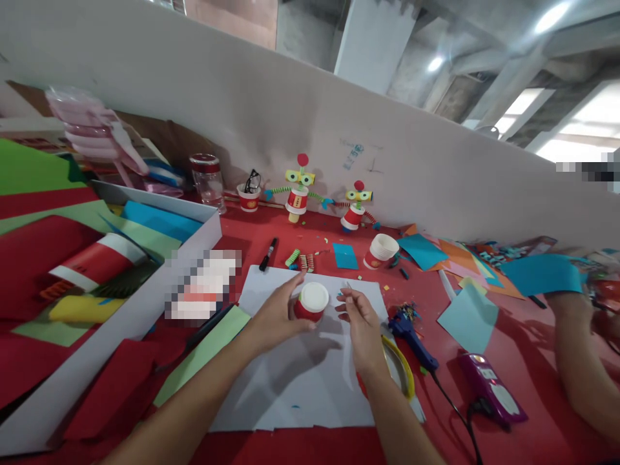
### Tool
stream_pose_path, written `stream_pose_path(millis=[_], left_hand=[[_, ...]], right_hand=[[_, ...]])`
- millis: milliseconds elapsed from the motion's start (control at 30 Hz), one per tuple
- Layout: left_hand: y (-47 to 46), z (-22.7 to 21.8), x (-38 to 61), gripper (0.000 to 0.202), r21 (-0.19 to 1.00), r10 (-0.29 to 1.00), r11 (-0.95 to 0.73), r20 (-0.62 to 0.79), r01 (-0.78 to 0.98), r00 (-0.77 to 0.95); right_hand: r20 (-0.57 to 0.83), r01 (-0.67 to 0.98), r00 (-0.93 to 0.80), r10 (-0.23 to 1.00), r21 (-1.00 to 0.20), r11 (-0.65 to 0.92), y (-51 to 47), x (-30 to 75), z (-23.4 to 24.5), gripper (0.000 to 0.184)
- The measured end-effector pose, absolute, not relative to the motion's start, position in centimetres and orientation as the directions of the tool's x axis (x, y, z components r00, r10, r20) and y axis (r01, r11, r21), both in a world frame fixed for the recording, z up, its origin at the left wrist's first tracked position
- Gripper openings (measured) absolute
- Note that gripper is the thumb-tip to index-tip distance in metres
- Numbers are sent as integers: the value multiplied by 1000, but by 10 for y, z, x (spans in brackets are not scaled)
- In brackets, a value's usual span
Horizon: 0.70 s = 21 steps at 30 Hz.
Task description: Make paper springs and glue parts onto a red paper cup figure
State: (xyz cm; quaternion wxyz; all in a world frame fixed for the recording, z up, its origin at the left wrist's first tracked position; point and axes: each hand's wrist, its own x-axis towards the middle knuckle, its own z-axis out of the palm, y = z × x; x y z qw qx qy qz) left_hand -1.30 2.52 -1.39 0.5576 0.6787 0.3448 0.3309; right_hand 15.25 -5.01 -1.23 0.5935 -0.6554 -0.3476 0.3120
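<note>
My left hand [277, 316] is wrapped round a small red and white paper cup [314, 298], its round white end facing up. Just right of the cup, my right hand [359, 316] has its fingertips pinched together, with a thin pointed thing showing faintly at their tips; its kind is too small to tell. Both hands are above white paper sheets [281, 400]. A roll of yellow tape [411, 378] lies partly behind my right wrist. To its right rests a blue glue gun [415, 342] with a cord.
Two paper-cup figures [296, 201] stand by the back wall. A cup stack [382, 250], black marker [268, 254] and folded paper springs [306, 261] are beyond the sheets. A white box [194, 236] occupies the left, a purple device [491, 387] the right. Another person's arm [574, 349] reaches in at right.
</note>
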Motion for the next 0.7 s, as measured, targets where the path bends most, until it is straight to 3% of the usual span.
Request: stream_pose_path(millis=[133,233,333,533,700], left_hand=[[33,-1,-24,49,998,966,-56,50,16,255],[39,1,-30,27,999,998,43,-44,13,51],[41,-6,-30,20,993,990,115,-116,13,86],[36,-11,-25,14,997,986,27,-37,66,162],[30,-3,-26,20,906,969,-100,-6,411,248]], right_hand=[[64,128,583,810,-992,-13,-55,155,-9,26],[94,172,583,807,-985,-10,-57,155,-5,26],[88,183,562,822,-983,-20,-58,154,-2,25],[96,150,586,805,-989,9,-59,147,-3,19],[104,172,611,785,-985,-2,-56,154,7,21]])
